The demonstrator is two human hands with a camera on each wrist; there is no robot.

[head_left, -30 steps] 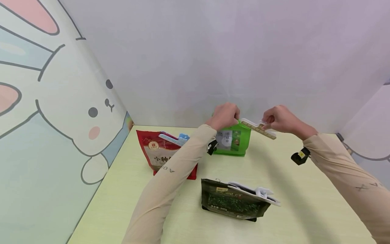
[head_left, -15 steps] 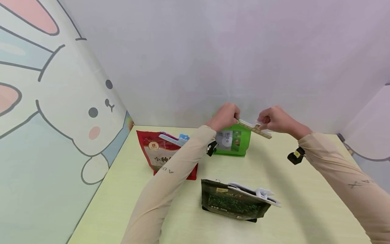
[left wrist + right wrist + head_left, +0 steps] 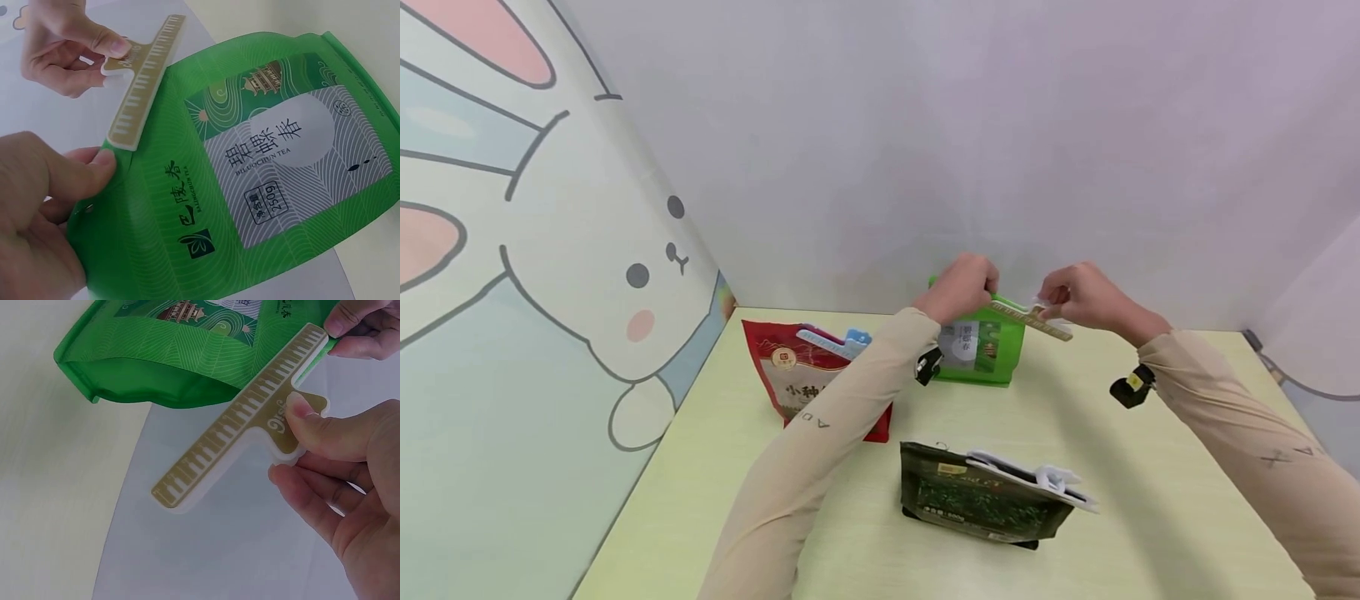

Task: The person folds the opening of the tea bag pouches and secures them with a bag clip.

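Observation:
A green tea pouch (image 3: 981, 346) (image 3: 262, 175) (image 3: 181, 356) stands at the back of the yellow-green table (image 3: 1120, 467). My left hand (image 3: 958, 286) (image 3: 47, 206) pinches the pouch's top corner between thumb and fingers. My right hand (image 3: 1078, 293) (image 3: 337, 475) pinches the handle of a gold-and-white bag clip (image 3: 1032, 319) (image 3: 140, 87) (image 3: 250, 422). The clip's long bar lies slanted along the pouch's top edge, its far end at the left hand's fingertips.
A red pouch (image 3: 808, 383) with a blue clip stands at the left. A dark green pouch (image 3: 981, 500) with a white clip lies near the front centre. White walls and a rabbit-print panel (image 3: 550, 275) close in the table.
The right hand has brought the clip leftward and closer to the pouch's top edge. The left hand stays on the pouch's corner.

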